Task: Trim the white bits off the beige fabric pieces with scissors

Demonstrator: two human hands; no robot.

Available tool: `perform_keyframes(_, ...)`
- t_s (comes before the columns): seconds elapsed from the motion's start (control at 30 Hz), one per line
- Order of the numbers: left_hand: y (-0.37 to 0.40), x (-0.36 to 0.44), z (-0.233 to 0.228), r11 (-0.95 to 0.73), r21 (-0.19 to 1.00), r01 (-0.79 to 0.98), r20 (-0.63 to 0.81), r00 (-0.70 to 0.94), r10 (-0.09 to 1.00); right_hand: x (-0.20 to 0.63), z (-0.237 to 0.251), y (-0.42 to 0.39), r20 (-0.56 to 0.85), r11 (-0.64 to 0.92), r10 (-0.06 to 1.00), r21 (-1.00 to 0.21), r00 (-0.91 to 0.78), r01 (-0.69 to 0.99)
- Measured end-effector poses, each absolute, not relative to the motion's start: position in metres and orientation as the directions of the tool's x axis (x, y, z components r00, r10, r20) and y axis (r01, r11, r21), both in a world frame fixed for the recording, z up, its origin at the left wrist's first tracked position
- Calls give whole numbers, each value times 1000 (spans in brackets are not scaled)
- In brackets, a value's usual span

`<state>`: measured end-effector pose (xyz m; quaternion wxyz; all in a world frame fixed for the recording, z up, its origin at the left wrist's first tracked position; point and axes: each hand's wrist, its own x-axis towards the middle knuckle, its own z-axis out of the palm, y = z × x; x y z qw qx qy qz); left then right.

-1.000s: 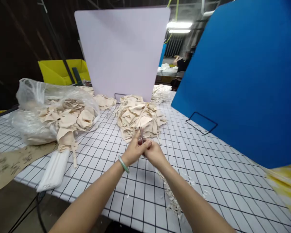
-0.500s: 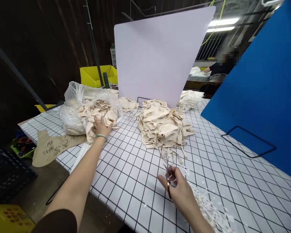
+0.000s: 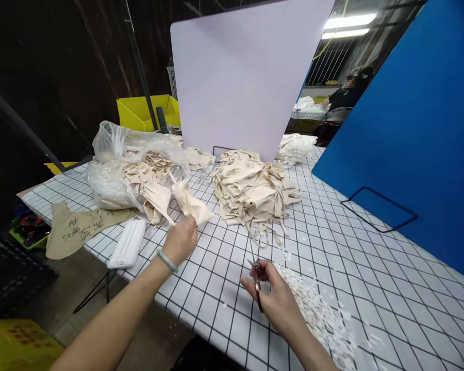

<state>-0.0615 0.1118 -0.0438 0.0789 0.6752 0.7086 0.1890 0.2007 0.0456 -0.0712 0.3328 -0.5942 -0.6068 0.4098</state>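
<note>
My left hand (image 3: 181, 239), closed, grips a cream fabric piece (image 3: 193, 205) that is lifted off the table and trails toward an open clear plastic bag (image 3: 104, 178). More cream pieces (image 3: 135, 172) spill from that bag, one of them hanging over its front. In my right hand (image 3: 274, 291) is a pair of small scissors (image 3: 257, 281), fingers through the handles and blades pointing away from me. Ahead of the scissors lies a big heap of cream fabric pieces (image 3: 251, 188), thin straps trailing off its front edge.
White scraps (image 3: 320, 314) are scattered right of my right hand. A white slim case (image 3: 128, 245) and a brown paper pattern (image 3: 73, 229) lie at the left table edge. A pale panel (image 3: 247, 77) and a blue panel (image 3: 402, 144) stand upright. A person (image 3: 344, 100) sits far back.
My left hand has drawn a fabric piece out of the bag, toward me and to the right. The white case has come into fuller view. My right hand still holds the scissors.
</note>
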Motion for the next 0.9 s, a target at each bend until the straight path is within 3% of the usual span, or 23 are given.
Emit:
perform_keyframes(0.2,-7,-7,-62,-125,363,923,-114,177,978,198,-74,42,-183,-96,968,-901,-170,422)
perform_keyframes(0.33,-16,-15,-42,-282,322,904,-226,363,904,199,-83,38,-193,-122,971,-909,-144,398)
perform_keyframes(0.4,9,-30,-33,-282,298,912,-174,343,923,200,-86,37,-184,-127,976,-916,-117,380)
perform_keyframes(0.53,94,-57,-33,-133,262,956,98,111,989,203,-86,36,-145,-106,986,-931,-85,349)
perform_keyframes(0.67,155,-52,-47,-199,308,930,103,175,979,206,-84,31,-115,-84,990,-944,-81,318)
perform_keyframes(0.77,149,-33,-50,-300,374,877,152,261,953,209,-87,28,-107,-94,994,-961,-34,261)
perform_keyframes(0.9,99,-13,-48,-257,457,852,268,144,953,212,-92,25,-141,-142,990,-984,13,110)
